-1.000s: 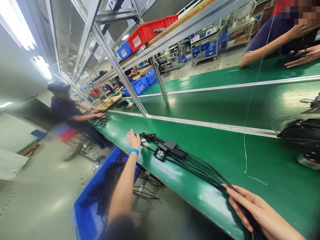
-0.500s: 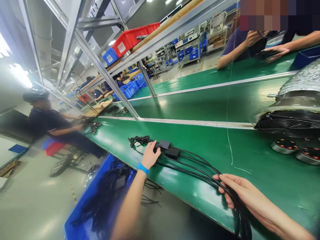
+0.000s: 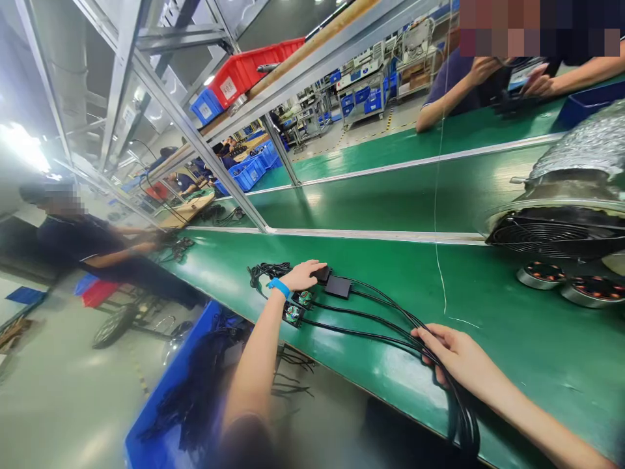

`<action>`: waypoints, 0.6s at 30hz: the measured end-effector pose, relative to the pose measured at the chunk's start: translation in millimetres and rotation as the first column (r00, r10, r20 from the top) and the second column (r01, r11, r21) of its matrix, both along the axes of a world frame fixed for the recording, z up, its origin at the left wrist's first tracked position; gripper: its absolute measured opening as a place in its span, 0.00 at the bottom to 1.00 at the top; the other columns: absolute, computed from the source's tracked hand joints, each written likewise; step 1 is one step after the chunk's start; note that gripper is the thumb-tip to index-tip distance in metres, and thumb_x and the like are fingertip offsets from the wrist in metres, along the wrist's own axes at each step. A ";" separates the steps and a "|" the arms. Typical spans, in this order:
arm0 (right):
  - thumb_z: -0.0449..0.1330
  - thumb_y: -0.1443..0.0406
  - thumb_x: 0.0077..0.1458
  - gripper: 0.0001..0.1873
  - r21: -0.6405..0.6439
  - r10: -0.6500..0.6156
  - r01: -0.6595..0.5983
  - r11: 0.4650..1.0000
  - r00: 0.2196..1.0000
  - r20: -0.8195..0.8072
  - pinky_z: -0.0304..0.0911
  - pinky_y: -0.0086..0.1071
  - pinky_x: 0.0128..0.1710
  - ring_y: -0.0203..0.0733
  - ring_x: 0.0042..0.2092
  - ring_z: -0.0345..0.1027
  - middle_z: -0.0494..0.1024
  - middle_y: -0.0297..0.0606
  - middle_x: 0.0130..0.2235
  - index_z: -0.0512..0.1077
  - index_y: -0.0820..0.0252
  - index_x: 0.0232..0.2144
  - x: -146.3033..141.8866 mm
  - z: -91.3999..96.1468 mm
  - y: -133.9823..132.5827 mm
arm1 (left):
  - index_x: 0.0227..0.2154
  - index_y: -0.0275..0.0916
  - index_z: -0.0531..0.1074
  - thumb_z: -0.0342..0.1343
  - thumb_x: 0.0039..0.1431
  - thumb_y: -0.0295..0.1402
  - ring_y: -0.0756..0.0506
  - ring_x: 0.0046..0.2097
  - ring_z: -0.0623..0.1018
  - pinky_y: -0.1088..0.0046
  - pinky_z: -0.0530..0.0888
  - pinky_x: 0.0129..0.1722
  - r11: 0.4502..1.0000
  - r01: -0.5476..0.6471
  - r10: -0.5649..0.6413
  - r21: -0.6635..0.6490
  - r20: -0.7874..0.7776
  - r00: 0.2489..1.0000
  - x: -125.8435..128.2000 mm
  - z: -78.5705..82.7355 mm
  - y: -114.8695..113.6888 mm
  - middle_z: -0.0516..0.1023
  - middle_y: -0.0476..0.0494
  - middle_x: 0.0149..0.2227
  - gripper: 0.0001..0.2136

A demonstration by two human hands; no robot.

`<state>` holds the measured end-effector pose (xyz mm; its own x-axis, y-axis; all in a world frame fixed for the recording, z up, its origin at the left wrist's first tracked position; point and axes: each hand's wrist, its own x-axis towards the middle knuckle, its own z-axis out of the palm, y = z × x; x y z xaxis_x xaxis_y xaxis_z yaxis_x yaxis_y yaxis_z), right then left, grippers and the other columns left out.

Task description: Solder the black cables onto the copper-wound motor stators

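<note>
My left hand [image 3: 303, 276], with a blue wristband, has its fingers and thumb at the left end of a small black box [image 3: 322, 275]. A second black box [image 3: 338, 286] lies beside it, closer to me. Two more units lie uncovered left of these, showing a green circuit board [image 3: 305, 298] and another circuit board [image 3: 293, 314]. Black cables [image 3: 371, 311] run right from the units and come together in my right hand [image 3: 452, 355], whose fingers are closed round the bundle. The cables' far ends hang past the table edge. A coiled black cable [image 3: 268, 273] lies behind my left wrist.
The green tabletop [image 3: 390, 267] has a metal rail [image 3: 381, 236] along it. A blue bin [image 3: 146, 423] of black cables stands below left. At right are a fan with foil ducting [image 3: 581, 153] and round metal parts [image 3: 541, 275]. Co-workers stand left and across the table.
My left hand has moved right and away from me onto the farther black box, so two circuit boards now show. My right hand keeps its hold on the cables.
</note>
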<state>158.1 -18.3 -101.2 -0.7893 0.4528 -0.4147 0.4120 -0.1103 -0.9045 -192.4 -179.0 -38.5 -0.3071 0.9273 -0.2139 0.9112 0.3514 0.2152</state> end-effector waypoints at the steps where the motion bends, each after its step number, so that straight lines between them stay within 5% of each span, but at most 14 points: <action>1: 0.56 0.42 0.50 0.30 0.008 0.005 -0.005 1.000 1.000 0.002 0.59 0.29 0.17 0.35 0.16 0.65 0.72 0.32 0.23 0.69 0.62 0.41 -0.2 1.3 1.5 | 0.65 0.45 0.63 0.55 0.56 0.25 0.40 0.61 0.70 0.62 0.68 0.61 1.000 0.026 -0.026 -0.008 0.018 0.999 -6.7 1.0 4.4 0.67 0.39 0.63 0.32; 6: 0.57 0.43 0.50 0.28 0.040 0.006 -0.006 0.999 1.000 -0.005 0.62 0.29 0.20 0.36 0.18 0.68 0.73 0.34 0.25 0.71 0.62 0.38 -1.0 6.8 4.5 | 0.51 0.42 0.75 0.68 0.46 0.25 0.42 0.47 0.76 0.66 0.74 0.51 0.996 0.040 -0.040 0.078 -0.007 0.999 -22.3 4.5 18.9 0.75 0.44 0.45 0.26; 9: 0.58 0.44 0.50 0.27 0.019 0.006 -0.007 1.000 1.000 0.001 0.61 0.29 0.19 0.37 0.19 0.69 0.72 0.33 0.24 0.72 0.62 0.37 -1.5 6.1 4.2 | 0.42 0.39 0.77 0.63 0.54 0.26 0.39 0.49 0.73 0.58 0.72 0.53 0.968 -0.047 0.073 0.246 -0.101 0.992 -16.2 -1.3 24.8 0.73 0.41 0.42 0.11; 13: 0.58 0.45 0.51 0.26 -0.034 -0.041 0.041 0.999 0.999 0.001 0.62 0.30 0.18 0.39 0.18 0.69 0.70 0.31 0.25 0.70 0.61 0.39 -1.1 4.4 4.1 | 0.48 0.39 0.75 0.53 0.65 0.29 0.38 0.57 0.70 0.55 0.70 0.57 0.915 -0.107 0.167 0.390 -0.124 0.978 2.9 -20.5 30.9 0.72 0.37 0.49 0.11; 18: 0.58 0.46 0.51 0.30 -0.019 -0.064 0.064 0.998 0.998 -0.010 0.64 0.33 0.18 0.41 0.18 0.70 0.71 0.29 0.26 0.66 0.59 0.49 0.8 1.8 4.0 | 0.52 0.39 0.74 0.57 0.64 0.41 0.38 0.63 0.68 0.58 0.68 0.62 0.922 -0.067 0.097 0.380 -0.060 0.994 32.1 -36.0 26.7 0.75 0.37 0.52 0.17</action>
<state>158.9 -14.3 -99.3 -0.7630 0.4949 -0.4158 0.3943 -0.1535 -0.9061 -160.4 -152.3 -74.5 -0.3868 0.9057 0.1737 0.9015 0.3317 0.2778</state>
